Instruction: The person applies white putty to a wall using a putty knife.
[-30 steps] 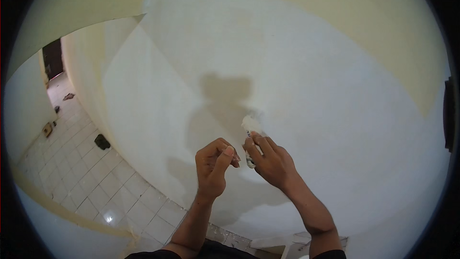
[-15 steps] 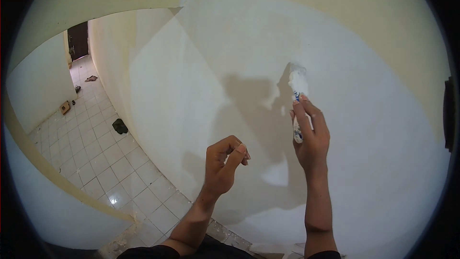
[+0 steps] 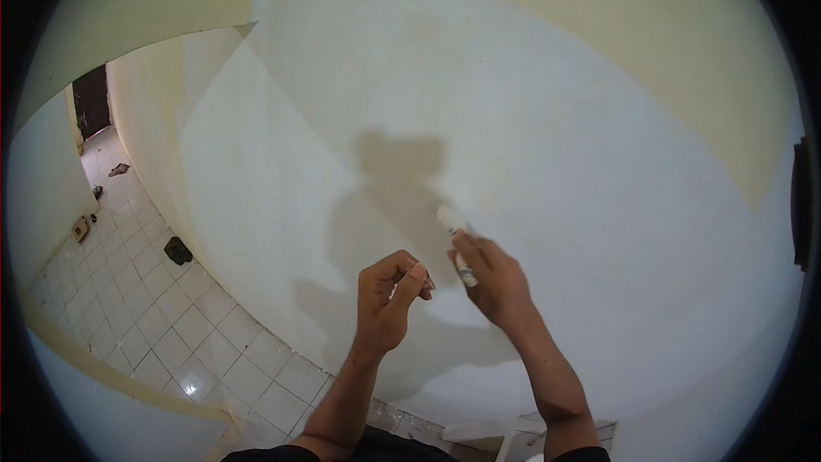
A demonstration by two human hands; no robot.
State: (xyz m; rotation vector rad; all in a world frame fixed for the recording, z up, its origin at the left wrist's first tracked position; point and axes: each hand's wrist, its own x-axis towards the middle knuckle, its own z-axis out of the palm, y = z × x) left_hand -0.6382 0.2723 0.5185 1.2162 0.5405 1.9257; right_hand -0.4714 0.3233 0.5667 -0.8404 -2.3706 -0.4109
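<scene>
My right hand is closed round the pale handle of a paintbrush, whose end is coated in white. The brush tilts up and to the left in front of the wall, which is coated white with cream yellow above. Whether its tip touches the wall is hard to tell. Lower and to the left, my left hand hangs in the air, fingers curled and thumb pressed to them. Nothing shows in its grip, and its fingertips look smudged with white.
At left, a white tiled floor runs back to a dark door. A dark bundle lies by the wall's foot, and a brown box sits farther off. A low wall edge curves along the lower left.
My right hand has brought the brush down and left, tilting it leftward. My left hand keeps its curled pose. The view has shifted right, so the door and floor sit farther left.
</scene>
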